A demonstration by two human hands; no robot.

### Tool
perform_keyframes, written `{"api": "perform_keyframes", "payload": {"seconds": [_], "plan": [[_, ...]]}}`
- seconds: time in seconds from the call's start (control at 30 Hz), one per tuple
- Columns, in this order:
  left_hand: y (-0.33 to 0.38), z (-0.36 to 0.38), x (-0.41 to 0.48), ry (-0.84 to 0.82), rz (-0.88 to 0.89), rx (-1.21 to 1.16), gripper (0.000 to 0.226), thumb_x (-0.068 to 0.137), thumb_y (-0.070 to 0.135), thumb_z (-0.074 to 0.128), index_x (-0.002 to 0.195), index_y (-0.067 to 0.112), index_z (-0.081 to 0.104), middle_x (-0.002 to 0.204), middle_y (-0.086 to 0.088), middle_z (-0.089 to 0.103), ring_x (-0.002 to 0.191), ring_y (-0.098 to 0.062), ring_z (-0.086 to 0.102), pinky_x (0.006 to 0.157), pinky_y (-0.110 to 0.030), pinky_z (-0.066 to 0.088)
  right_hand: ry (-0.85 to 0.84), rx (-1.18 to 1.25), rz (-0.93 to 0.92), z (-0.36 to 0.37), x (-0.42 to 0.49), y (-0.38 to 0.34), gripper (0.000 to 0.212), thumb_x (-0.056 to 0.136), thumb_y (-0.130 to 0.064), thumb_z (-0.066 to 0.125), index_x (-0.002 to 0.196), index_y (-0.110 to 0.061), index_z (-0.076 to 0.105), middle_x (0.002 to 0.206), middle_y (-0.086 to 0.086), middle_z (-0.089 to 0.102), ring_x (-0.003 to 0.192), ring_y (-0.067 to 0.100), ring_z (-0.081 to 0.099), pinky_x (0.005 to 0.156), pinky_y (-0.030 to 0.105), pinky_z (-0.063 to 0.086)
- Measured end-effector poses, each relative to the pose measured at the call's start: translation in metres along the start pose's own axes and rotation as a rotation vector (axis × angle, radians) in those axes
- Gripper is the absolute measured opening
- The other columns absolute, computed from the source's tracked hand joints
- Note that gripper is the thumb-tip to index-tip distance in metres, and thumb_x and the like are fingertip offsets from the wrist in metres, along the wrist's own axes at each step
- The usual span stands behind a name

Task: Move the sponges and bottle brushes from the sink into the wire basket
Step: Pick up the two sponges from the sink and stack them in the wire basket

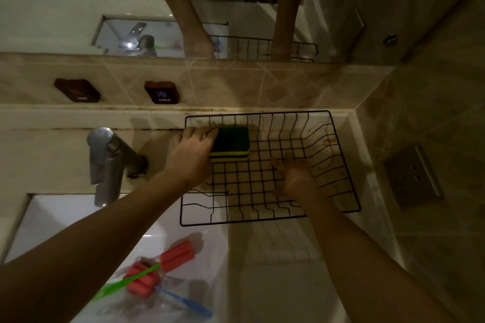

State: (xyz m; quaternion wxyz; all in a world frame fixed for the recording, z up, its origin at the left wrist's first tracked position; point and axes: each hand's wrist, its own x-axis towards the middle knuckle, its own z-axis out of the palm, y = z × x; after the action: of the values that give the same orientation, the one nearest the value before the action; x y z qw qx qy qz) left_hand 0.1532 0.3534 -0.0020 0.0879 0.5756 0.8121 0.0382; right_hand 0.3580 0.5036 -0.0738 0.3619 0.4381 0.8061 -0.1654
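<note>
A black wire basket [333, 123] stands on the counter right of the sink. A stack of green-and-yellow sponges [232, 143] lies in its far left corner, and my left hand [193, 153] grips the stack's left side. My right hand [294, 172] rests on the basket's floor near the middle, fingers spread and holding nothing. In the white sink [60, 217] lie two bottle brushes with pink foam heads [178, 255], one with a green handle [126, 282], the other with a blue handle [186, 303], in clear wrapping.
A chrome faucet [105, 165] stands left of the basket, over the sink. Two dark tap labels [161, 92] sit on the tiled backsplash. A mirror above reflects my arms. A metal plate [412, 176] is on the right wall.
</note>
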Motion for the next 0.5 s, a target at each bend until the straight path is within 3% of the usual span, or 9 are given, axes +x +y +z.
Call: {"api": "perform_keyframes", "payload": {"seconds": [0.13,0.27,0.4,0.5], "plan": [[-0.011,-0.004,-0.023,0.033,-0.102,0.001,0.068,0.081,0.019,0.065,0.143,0.019,0.037,0.144,-0.011,0.043,0.132,-0.032,0.036,0.106,-0.046,0.036,0.011,0.046,0.008,-0.001,-0.005,0.001,0.105,0.073,-0.045,0.079,0.152,-0.041,0.009,0.165,0.002,-0.002,0.15,0.037,0.005,0.12,0.051,0.022],[-0.021,-0.001,-0.054,0.014,-0.149,-0.255,0.051,0.091,0.017,0.056,0.14,0.014,0.042,0.15,-0.012,0.036,0.132,-0.028,0.042,0.103,-0.036,0.042,0.08,0.037,-0.016,-0.002,-0.018,-0.002,0.099,0.077,-0.041,0.077,0.153,-0.034,0.015,0.164,0.007,0.003,0.149,0.035,0.013,0.12,0.044,0.026],[-0.031,-0.001,-0.082,0.017,-0.112,-0.4,0.051,0.095,0.022,0.052,0.143,0.016,0.039,0.152,-0.005,0.036,0.124,-0.025,0.052,0.095,-0.03,0.044,0.211,0.152,-0.046,-0.008,-0.039,-0.005,0.087,0.076,-0.038,0.079,0.149,-0.025,0.034,0.158,0.013,0.025,0.144,0.033,0.028,0.117,0.04,0.031],[-0.046,0.0,-0.111,-0.045,-0.117,-0.397,0.046,0.092,0.02,0.054,0.137,0.014,0.046,0.142,-0.009,0.047,0.114,-0.03,0.058,0.092,-0.038,0.05,0.438,0.459,-0.108,-0.01,-0.069,-0.032,0.055,0.083,-0.029,0.072,0.133,-0.014,0.055,0.139,0.013,0.052,0.127,0.029,0.05,0.105,0.033,0.042]]}}
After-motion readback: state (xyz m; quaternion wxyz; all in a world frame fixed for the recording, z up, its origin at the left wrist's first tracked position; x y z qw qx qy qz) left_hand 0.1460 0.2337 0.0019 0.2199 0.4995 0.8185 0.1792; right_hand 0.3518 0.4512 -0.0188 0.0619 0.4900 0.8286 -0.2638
